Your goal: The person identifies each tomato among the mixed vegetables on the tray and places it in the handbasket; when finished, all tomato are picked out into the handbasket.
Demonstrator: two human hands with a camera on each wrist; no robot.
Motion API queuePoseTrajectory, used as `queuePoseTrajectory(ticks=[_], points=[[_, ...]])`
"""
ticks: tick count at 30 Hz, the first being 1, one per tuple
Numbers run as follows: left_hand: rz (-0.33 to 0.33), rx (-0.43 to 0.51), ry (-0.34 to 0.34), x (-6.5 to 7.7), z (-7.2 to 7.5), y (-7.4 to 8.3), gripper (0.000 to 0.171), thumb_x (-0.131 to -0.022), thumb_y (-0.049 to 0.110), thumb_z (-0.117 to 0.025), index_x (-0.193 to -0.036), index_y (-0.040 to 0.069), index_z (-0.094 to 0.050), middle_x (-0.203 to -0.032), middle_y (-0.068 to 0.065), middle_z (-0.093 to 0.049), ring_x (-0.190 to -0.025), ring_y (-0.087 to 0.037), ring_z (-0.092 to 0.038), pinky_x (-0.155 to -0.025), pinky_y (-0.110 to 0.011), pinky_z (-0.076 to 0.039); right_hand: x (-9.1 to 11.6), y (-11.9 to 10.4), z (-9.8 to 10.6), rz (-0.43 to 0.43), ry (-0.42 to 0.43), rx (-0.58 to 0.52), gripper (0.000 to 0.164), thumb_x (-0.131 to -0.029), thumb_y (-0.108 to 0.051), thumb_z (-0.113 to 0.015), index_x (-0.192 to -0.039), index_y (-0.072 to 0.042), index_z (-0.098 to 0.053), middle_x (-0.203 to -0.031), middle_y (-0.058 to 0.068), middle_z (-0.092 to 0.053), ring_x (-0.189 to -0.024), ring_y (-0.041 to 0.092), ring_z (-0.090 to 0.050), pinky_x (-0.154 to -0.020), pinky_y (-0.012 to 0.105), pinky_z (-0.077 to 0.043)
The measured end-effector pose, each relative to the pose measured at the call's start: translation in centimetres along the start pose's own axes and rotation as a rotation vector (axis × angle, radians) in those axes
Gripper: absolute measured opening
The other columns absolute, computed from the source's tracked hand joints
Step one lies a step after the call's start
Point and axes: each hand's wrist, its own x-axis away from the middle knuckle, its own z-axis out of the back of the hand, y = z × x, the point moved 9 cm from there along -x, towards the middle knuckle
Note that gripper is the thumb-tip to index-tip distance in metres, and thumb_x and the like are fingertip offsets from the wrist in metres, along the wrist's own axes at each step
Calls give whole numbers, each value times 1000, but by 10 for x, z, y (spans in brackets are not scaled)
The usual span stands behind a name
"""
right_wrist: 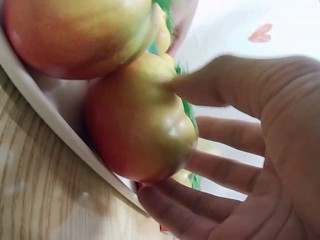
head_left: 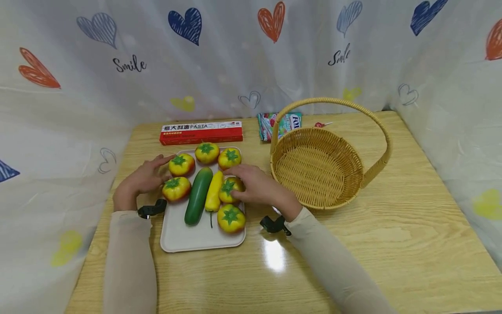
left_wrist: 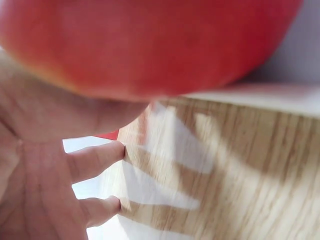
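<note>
A pale tray (head_left: 184,240) on the table holds several red-and-yellow tomatoes with green star-shaped tops, a dark green cucumber (head_left: 198,197) and a yellow pepper (head_left: 214,192). My right hand (head_left: 259,185) grips the middle tomato (right_wrist: 142,117) on the tray's right side, thumb on its top and fingers around its far side. At the tray's left edge, my left hand (head_left: 144,178) has its fingers spread beside two tomatoes, the upper one (head_left: 181,164) and the lower one (head_left: 176,189). One red tomato (left_wrist: 150,45) looms over the palm in the left wrist view.
A wicker basket (head_left: 310,174) with a tall handle stands right of the tray. Behind the tray lies a red-and-white pasta box (head_left: 201,133). A teal snack packet (head_left: 266,126) and a red lollipop (head_left: 319,124) are near the back edge, before a heart-printed curtain (head_left: 219,56).
</note>
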Motion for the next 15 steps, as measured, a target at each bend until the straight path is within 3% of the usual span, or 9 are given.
queuePoseTrajectory(ticks=[6, 15], points=[[22, 19, -9, -1, 1, -3, 73, -97, 30, -63, -160, 24, -26, -166, -28, -4, -143, -66, 2, -107, -83, -9, 2, -1, -3, 26, -55, 23, 62, -87, -24, -74, -144, -13, -54, -149, 2, -54, -138, 17, -48, -119, 33, -35], [31, 33, -4, 1, 0, -3, 70, -99, 30, -58, -161, 24, -25, -166, -28, -5, -143, -66, 5, -109, -82, -5, 4, 1, -6, 17, -69, 22, 65, -86, -30, -79, -144, -15, -54, -146, 0, -56, -134, 16, -51, -117, 33, -38]])
